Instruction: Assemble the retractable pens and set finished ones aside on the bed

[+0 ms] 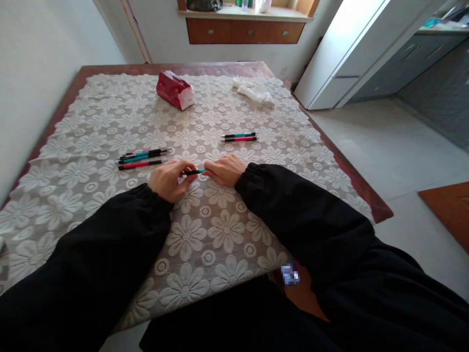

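Observation:
Both my hands meet over the middle of the table and hold one teal and black pen point(194, 172) between them. My left hand point(169, 179) grips its left end, and my right hand point(226, 169) closes over its right end. Both arms are in black sleeves. To the left of my hands lies a small bunch of pens point(142, 158), teal and red with black grips. Beyond my right hand lie two more pens point(240, 137), one teal and one red, side by side.
A white lace cloth with a flower pattern point(205, 234) covers the wooden table point(377, 208). A red and white packet point(175, 90) and a crumpled white bag point(255, 91) lie at the far end. A white wall runs along the left; tiled floor is on the right.

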`<state>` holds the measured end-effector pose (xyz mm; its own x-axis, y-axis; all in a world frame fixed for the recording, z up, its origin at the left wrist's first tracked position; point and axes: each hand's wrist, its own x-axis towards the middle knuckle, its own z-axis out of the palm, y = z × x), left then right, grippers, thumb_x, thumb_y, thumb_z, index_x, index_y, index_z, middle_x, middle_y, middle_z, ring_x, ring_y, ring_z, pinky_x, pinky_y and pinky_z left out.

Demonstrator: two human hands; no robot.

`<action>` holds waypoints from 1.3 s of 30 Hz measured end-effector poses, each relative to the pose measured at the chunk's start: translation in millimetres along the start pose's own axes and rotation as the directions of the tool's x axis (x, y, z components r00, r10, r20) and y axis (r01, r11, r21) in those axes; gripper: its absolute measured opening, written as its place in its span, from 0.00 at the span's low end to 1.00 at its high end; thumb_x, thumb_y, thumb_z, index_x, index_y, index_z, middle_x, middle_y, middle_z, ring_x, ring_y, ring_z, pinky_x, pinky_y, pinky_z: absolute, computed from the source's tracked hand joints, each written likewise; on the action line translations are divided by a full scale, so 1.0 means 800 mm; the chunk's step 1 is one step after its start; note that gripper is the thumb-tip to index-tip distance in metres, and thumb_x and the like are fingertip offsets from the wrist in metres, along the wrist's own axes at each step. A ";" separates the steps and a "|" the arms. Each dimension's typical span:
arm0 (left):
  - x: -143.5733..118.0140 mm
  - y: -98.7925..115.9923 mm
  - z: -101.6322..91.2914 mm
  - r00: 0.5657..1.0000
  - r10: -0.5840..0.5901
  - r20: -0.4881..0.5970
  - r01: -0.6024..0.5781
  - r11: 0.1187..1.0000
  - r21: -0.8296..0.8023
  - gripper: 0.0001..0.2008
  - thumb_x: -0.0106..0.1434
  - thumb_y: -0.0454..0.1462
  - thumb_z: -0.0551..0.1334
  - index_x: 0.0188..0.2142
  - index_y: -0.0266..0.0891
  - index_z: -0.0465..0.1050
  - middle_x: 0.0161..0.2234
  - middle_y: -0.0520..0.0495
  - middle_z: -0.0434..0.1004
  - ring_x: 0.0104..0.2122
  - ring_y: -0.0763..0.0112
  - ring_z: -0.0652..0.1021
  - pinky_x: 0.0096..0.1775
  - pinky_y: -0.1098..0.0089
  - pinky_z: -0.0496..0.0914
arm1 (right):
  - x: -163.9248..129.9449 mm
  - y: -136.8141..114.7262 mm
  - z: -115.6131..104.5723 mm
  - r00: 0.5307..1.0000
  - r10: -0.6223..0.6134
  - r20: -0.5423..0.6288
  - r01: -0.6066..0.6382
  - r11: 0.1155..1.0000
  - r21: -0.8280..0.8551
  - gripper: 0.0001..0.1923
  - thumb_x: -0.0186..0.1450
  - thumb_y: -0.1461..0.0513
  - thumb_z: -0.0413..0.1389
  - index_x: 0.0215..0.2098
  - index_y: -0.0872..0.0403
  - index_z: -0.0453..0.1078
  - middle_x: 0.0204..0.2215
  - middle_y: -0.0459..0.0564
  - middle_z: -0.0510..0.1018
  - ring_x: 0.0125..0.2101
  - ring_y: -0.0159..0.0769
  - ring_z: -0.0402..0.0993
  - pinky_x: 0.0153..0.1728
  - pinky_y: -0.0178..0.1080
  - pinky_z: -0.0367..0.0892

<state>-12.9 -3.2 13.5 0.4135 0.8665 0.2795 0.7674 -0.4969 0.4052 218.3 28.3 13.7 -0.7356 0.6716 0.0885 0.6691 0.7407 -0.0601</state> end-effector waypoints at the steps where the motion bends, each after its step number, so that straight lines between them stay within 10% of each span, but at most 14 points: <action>1: 0.000 0.000 0.000 1.000 -0.002 0.010 0.002 1.000 0.017 0.15 0.66 0.47 0.60 0.43 0.41 0.77 0.36 0.46 0.83 0.34 0.64 0.78 0.40 0.65 0.73 | 0.000 0.001 0.002 1.000 -0.022 -0.004 0.022 1.000 0.014 0.23 0.78 0.50 0.39 0.47 0.53 0.71 0.33 0.50 0.82 0.26 0.33 0.70 0.29 0.40 0.42; 39: 0.001 0.000 0.004 0.997 0.071 0.021 -0.072 0.996 0.045 0.16 0.69 0.48 0.58 0.46 0.41 0.78 0.39 0.44 0.83 0.41 0.59 0.79 0.47 0.61 0.73 | 0.000 -0.005 0.005 0.997 -0.039 -0.067 0.044 0.996 0.079 0.21 0.78 0.52 0.41 0.49 0.51 0.73 0.41 0.49 0.82 0.30 0.31 0.70 0.28 0.39 0.43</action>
<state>-11.4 -2.5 10.9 0.4776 0.8297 0.2890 0.7567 -0.5556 0.3446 215.0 25.1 10.1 -0.7523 0.6399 0.1567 0.6257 0.7684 -0.1344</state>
